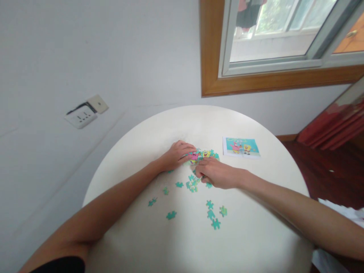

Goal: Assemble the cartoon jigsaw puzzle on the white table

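A partly joined jigsaw puzzle (200, 154) with pink and yellow cartoon figures lies flat on the white round table (182, 242). My left hand (178, 154) rests at its left side, fingers stretched out and touching its edge. At its lower right edge is my right hand (214, 172), fingers curled in; whatever they pinch, if anything, is hidden. Just below the hands sits a cluster of green puzzle pieces (193, 185). More loose pieces are spread nearer to me, among them a teal piece (171, 215) on the left and another teal piece (215, 223) on the right.
A reference picture card (241, 147) with the same cartoon figures lies at the right on the table. Behind the table stand a white wall with a socket (81, 116) and a wood-framed window (210, 49). A red curtain (332, 125) hangs at the far right.
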Demonstrator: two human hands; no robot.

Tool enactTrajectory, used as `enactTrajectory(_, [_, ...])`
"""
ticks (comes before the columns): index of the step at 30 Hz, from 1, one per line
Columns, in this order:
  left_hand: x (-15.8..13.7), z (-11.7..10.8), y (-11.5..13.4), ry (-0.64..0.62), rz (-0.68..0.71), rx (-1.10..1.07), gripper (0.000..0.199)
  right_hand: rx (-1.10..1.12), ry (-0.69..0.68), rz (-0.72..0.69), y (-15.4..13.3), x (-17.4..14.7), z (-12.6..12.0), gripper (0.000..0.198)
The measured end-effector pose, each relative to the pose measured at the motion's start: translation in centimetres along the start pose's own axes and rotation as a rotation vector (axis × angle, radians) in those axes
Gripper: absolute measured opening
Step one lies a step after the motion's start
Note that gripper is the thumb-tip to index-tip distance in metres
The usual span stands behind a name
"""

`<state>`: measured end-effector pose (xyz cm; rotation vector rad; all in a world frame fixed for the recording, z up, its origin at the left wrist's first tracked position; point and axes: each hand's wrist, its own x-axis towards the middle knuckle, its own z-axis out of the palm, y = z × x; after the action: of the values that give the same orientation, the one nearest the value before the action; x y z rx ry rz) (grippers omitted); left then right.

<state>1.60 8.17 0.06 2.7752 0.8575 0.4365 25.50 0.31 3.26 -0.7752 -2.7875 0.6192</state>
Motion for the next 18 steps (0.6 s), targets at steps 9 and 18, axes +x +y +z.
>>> enactTrajectory(9, [-0.02,-0.14,0.18,0.001,-0.003,-0.011,0.040,0.031,-0.019,-0.027,0.25,0.02,0.11,0.008])
enactTrajectory(18, [0.06,-0.37,0.53,0.012,0.003,-0.024,0.039,0.186,0.030,-0.114,0.31,0.01,-0.14,0.021])
